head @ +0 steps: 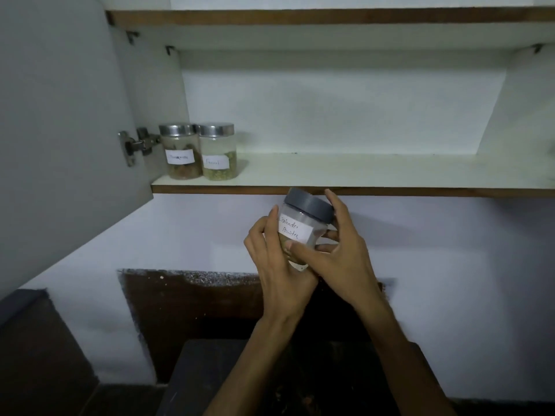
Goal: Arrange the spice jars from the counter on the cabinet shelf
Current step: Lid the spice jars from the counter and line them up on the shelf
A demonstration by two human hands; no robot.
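A clear jar with a grey lid [303, 219] and a white label reading "Coriander Powder" is held tilted just below the front edge of the cabinet shelf [375, 172]. My left hand [276, 265] grips its left side and bottom. My right hand [339, 253] wraps its right side, thumb across the front. On the shelf's far left stand two labelled glass jars with steel lids, touching: one with brown contents [181, 151] and one with greenish contents [218, 151].
The open cabinet door [60, 115] with its metal hinge [135, 145] hangs at the left. An upper shelf [330, 16] runs overhead. A dark counter [210, 370] lies below, against the white wall.
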